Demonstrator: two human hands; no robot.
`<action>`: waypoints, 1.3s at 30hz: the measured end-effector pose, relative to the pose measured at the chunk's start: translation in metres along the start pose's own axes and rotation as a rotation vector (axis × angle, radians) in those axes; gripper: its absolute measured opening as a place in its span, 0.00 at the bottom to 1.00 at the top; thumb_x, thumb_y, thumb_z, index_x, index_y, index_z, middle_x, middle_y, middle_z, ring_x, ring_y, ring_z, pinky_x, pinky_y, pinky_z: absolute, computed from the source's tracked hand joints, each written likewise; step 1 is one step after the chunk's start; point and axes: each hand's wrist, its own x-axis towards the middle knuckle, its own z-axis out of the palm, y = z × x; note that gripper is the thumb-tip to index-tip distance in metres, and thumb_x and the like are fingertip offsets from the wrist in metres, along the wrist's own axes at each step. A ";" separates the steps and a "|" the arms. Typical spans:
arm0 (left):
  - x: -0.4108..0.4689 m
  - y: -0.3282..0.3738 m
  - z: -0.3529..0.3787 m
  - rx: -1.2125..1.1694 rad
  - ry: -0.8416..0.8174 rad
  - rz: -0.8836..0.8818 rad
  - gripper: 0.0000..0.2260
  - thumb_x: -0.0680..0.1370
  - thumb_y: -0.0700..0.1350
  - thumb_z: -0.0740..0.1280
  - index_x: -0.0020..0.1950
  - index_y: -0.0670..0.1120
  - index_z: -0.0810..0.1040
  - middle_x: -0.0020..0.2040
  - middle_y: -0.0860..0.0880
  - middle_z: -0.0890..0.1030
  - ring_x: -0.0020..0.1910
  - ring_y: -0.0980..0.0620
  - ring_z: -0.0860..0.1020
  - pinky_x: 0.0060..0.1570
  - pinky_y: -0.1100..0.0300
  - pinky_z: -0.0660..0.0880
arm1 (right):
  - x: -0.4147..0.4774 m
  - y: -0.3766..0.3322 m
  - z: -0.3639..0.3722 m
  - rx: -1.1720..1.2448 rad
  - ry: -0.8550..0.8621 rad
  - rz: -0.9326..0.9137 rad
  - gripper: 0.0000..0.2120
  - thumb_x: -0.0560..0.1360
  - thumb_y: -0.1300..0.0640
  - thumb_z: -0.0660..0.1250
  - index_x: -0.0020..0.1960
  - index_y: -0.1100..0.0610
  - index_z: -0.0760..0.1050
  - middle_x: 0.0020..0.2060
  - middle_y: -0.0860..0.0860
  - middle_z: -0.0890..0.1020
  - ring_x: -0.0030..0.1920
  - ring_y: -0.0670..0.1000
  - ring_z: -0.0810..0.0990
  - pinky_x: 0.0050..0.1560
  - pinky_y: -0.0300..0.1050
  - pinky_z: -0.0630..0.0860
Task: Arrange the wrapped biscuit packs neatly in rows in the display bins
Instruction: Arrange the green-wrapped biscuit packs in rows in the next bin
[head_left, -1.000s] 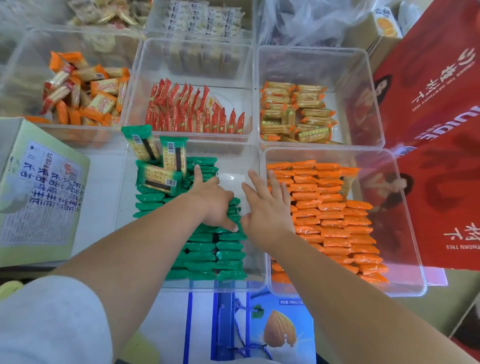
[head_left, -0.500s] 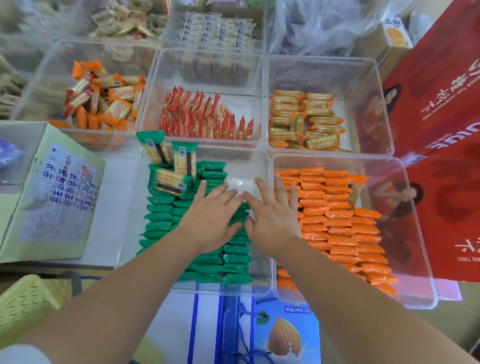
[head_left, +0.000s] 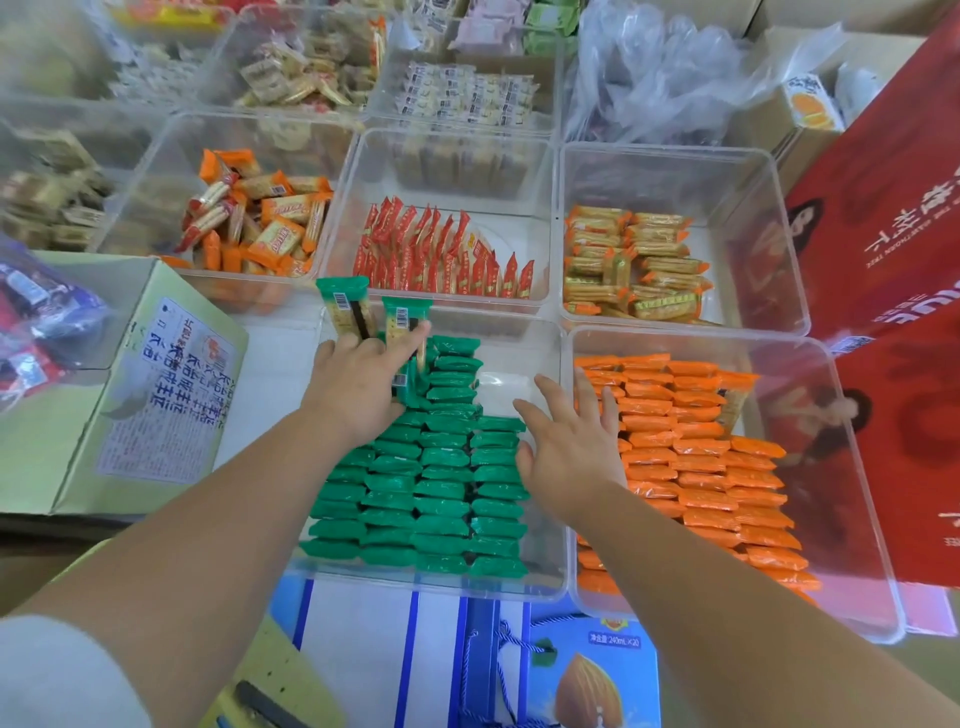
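Row-filling: left hand (head_left: 358, 387) on loose green packs (head_left: 402, 325) at far-left corner of the bin (head_left: 511, 358) (grip unclear), right hand (head_left: 569, 447) spread, empty; next, probably slot them into rows.

Left hand (head_left: 358, 387) hides green packs (head_left: 441, 483); far bins (head_left: 218, 57) blurred.

White surface (head_left: 270, 374), clear bins (head_left: 415, 584), green carton (head_left: 78, 457)

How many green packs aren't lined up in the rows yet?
3. One upright pack stands at the bin's far-left corner, a second upright pack beside it, and a third pack lies partly under the left hand. More may be hidden beneath it.
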 end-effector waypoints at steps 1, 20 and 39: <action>0.003 0.000 0.000 -0.045 -0.013 0.011 0.46 0.75 0.59 0.72 0.79 0.65 0.40 0.59 0.48 0.76 0.57 0.43 0.71 0.57 0.47 0.69 | 0.000 0.000 0.000 0.002 0.000 -0.001 0.23 0.80 0.44 0.52 0.75 0.41 0.63 0.80 0.49 0.55 0.80 0.63 0.42 0.75 0.65 0.35; -0.030 0.056 -0.036 -1.260 0.109 -0.232 0.17 0.73 0.54 0.75 0.57 0.67 0.73 0.52 0.60 0.78 0.40 0.61 0.81 0.43 0.59 0.73 | 0.001 0.002 0.003 0.072 -0.025 -0.009 0.24 0.81 0.41 0.50 0.76 0.39 0.58 0.79 0.47 0.56 0.80 0.62 0.43 0.76 0.63 0.36; -0.076 0.096 -0.034 -1.914 -0.002 -0.609 0.25 0.75 0.53 0.63 0.71 0.70 0.65 0.61 0.52 0.81 0.59 0.50 0.81 0.54 0.51 0.79 | -0.023 -0.085 -0.056 1.190 0.050 0.161 0.30 0.71 0.29 0.61 0.68 0.41 0.65 0.59 0.47 0.77 0.60 0.46 0.76 0.62 0.54 0.76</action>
